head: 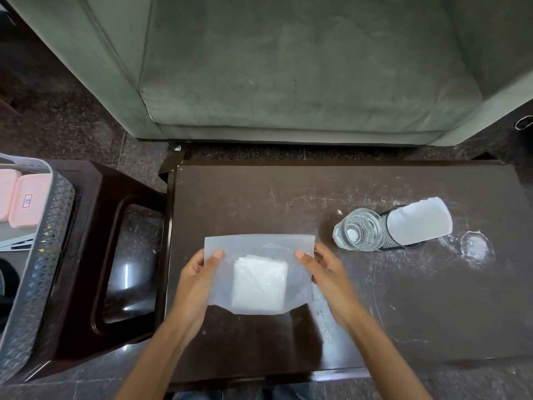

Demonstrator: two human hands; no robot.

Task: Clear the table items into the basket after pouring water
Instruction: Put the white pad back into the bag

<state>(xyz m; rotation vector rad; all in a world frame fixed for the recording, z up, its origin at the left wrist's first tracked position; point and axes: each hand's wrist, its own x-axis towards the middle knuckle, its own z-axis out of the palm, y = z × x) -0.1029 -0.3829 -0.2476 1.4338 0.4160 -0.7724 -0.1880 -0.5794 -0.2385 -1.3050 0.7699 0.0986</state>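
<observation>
A translucent plastic pouch with a folded white sheet inside is held just above the dark table, near its left front. My left hand grips the pouch's left edge, thumb on top. My right hand grips its right edge the same way. A clear glass stands to the right, touching a black mesh holder that has white napkins in it. The grey perforated basket sits at far left on a dark stool, holding pink containers.
A grey-green sofa stands just behind the table. A wet ring mark shows on the tabletop at the right. Dark speckled floor lies between the table and the stool.
</observation>
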